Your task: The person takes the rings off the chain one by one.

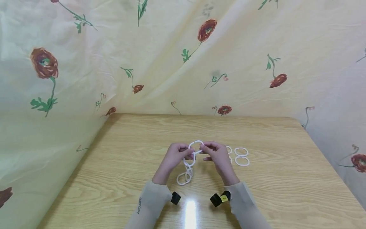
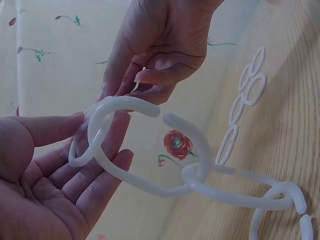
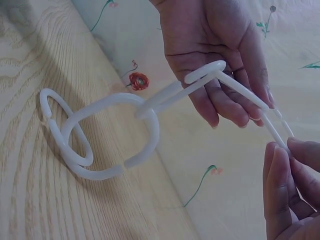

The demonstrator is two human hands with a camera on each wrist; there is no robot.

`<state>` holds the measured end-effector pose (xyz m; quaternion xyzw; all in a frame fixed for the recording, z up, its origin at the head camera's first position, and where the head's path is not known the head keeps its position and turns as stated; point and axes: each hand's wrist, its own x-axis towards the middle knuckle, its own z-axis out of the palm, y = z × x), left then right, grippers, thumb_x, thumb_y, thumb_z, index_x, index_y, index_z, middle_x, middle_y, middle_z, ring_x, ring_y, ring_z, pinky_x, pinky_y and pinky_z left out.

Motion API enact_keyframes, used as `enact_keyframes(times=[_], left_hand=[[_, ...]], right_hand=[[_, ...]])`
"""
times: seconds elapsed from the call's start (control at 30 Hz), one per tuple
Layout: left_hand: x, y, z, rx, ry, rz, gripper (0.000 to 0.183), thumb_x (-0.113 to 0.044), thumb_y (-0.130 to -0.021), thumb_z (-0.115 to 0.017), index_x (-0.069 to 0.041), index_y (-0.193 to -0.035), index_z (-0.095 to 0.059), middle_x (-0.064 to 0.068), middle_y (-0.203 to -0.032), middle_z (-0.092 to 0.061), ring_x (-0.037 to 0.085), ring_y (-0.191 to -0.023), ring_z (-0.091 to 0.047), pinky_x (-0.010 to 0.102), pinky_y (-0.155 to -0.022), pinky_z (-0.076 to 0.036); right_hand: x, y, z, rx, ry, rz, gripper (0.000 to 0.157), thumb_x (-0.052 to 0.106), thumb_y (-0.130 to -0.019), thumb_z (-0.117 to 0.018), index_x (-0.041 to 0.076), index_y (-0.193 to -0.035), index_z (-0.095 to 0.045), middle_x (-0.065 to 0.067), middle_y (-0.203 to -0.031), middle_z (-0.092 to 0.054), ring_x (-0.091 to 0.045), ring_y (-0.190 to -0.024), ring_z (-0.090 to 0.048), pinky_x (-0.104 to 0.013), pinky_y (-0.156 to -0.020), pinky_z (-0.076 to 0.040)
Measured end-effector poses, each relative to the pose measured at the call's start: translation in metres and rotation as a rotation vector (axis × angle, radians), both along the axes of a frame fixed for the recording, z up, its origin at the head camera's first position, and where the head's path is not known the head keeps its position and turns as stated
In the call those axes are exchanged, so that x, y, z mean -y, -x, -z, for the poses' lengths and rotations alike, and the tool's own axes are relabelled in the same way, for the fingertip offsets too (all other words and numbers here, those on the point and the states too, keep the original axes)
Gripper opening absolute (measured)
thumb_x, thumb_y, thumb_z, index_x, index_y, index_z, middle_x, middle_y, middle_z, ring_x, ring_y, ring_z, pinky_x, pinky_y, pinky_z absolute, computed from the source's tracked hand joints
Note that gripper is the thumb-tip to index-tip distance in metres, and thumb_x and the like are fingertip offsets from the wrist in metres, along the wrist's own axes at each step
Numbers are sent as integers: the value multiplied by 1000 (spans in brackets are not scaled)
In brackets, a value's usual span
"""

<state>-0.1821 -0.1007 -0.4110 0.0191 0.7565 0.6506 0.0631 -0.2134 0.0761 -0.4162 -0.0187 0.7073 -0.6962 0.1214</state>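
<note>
Both hands hold the upper end of a chain of white plastic links. My left hand (image 1: 175, 155) pinches the end link (image 1: 198, 141) at its left side, between thumb and fingers. On that link's other side, the thumb and fingertips of my right hand (image 1: 219, 155) grip it. Threaded through it hangs a second link (image 2: 145, 186) with a narrow gap in its side. More links follow below, and the lowest link (image 3: 86, 135) lies down at the wooden tabletop. In the right wrist view the chain slants from the fingers down to the wood.
Several loose white links (image 1: 242, 161) lie on the wooden table (image 1: 137, 133) just right of my right hand, partly hidden by it. A flower-printed cloth (image 1: 160, 54) hangs behind the table and along its sides. Black wrist cameras (image 1: 175, 197) sit at both sleeves.
</note>
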Motion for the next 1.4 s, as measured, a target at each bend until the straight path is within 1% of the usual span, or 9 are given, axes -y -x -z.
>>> enact_keyframes(times=[0.07, 0.17, 0.27, 0.4, 0.6, 0.8, 1.13, 1.27, 1.4], left_hand=[[1, -1, 0, -2, -4, 4, 20, -8, -95, -60, 10, -99, -67, 22, -87, -73, 12, -73, -70, 46, -83, -59], [3, -2, -2, 6, -10, 6, 20, -8, -95, -59, 10, -99, -67, 21, -88, -73, 12, -73, -70, 47, -84, -59], [4, -3, -5, 25, -27, 8, 22, -10, -95, -60, 10, -103, -67, 21, -89, -73, 12, -74, -70, 43, -84, -60], [7, -4, -7, 37, -71, 22, 28, -10, -96, -59, 13, -110, -63, 21, -91, -72, 11, -73, -71, 35, -80, -61], [9, -4, -8, 30, -146, 9, 27, -6, -95, -58, 14, -113, -60, 24, -94, -72, 8, -70, -70, 33, -79, -61], [11, -3, -7, 8, -142, 8, 24, -3, -95, -57, 14, -112, -61, 25, -94, -72, 8, -70, -70, 33, -78, -61], [13, -4, -8, 11, -153, 26, 24, 2, -91, -62, 16, -111, -61, 27, -99, -71, 7, -74, -69, 33, -83, -60], [13, -3, -7, 13, -134, 41, 23, 0, -93, -60, 14, -111, -61, 27, -100, -71, 7, -76, -70, 34, -82, -60], [13, -3, -7, 18, -111, 61, 21, -3, -96, -55, 12, -110, -60, 26, -99, -71, 9, -78, -70, 36, -82, -60]], right_hand=[[1, 0, 0, 2, 4, 0, 21, 11, -91, -67, -5, -105, -67, 10, -80, -71, -4, -73, -67, -21, -58, -58], [1, -1, 0, 3, 3, -1, 21, 11, -91, -67, -5, -105, -66, 8, -80, -71, -4, -73, -67, -21, -58, -58], [1, -1, 0, 2, 3, 0, 23, 11, -91, -67, -6, -106, -66, 7, -81, -71, -4, -73, -67, -22, -59, -58], [1, -1, 0, 3, 10, 8, 22, 10, -91, -67, -6, -106, -65, 7, -82, -71, -4, -73, -68, -22, -59, -58], [-2, 0, 0, 4, 38, 30, 15, 8, -91, -66, -1, -102, -68, 11, -80, -71, -4, -73, -68, -22, -59, -59], [-4, 1, -2, 4, 53, 40, 3, 8, -91, -67, 9, -92, -69, 9, -77, -70, -3, -71, -67, -21, -57, -58], [-5, 3, -1, 2, 55, 43, 5, 9, -91, -67, 6, -94, -68, 9, -79, -71, -4, -71, -68, -22, -58, -59], [-5, 4, -1, 11, 74, 48, 4, 9, -90, -68, 7, -93, -68, 8, -79, -71, -4, -71, -68, -22, -57, -59], [-5, 4, -2, 13, 73, 43, 4, 10, -90, -68, 8, -93, -68, 10, -76, -70, -4, -71, -68, -22, -57, -59]])
